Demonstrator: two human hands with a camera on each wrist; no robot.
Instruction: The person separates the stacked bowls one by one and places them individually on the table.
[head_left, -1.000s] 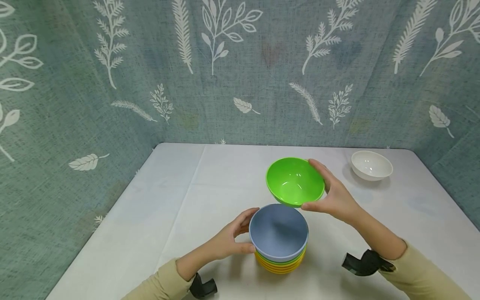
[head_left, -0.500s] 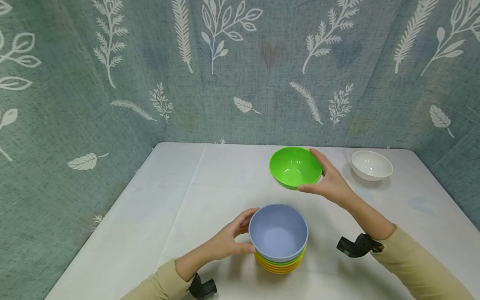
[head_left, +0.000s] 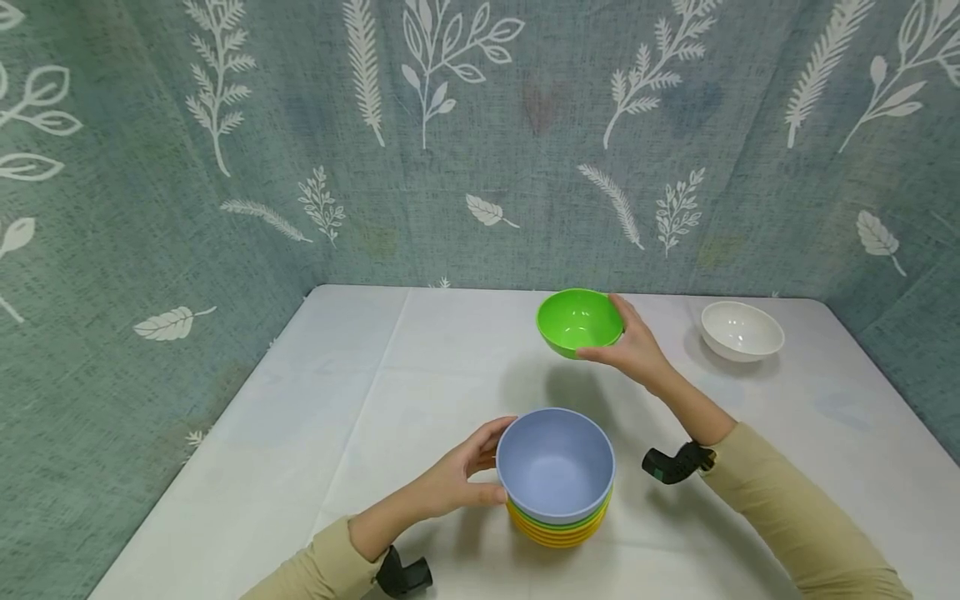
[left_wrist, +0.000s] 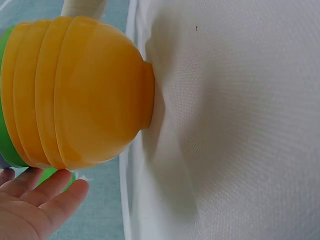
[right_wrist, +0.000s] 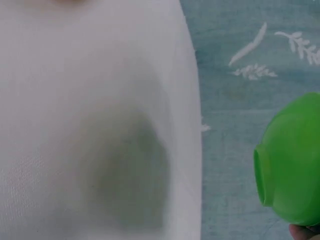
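A bright green bowl (head_left: 577,321) hangs above the back of the table, its rim pinched between thumb and fingers of my right hand (head_left: 633,350). In the right wrist view the green bowl (right_wrist: 295,160) shows its foot ring, well off the cloth. My left hand (head_left: 465,475) steadies a stack of nested bowls, thumb and fingers spread around its left side. On top of the stack is a blue bowl (head_left: 555,462); below it show a green rim and several yellow bowls (head_left: 558,537). The left wrist view has the lowest yellow bowl (left_wrist: 100,95) standing on the cloth, with fingertips (left_wrist: 60,177) at the stack's side.
A white bowl (head_left: 742,332) stands at the back right of the white-covered table (head_left: 405,358). Behind and beside the table hangs a grey-green leaf-print curtain (head_left: 480,167). A black camera (head_left: 678,462) is strapped to the right wrist.
My right hand has carried the green bowl away from above the stack, toward the back of the table and lately slightly left. The left hand and the stack have stayed in place.
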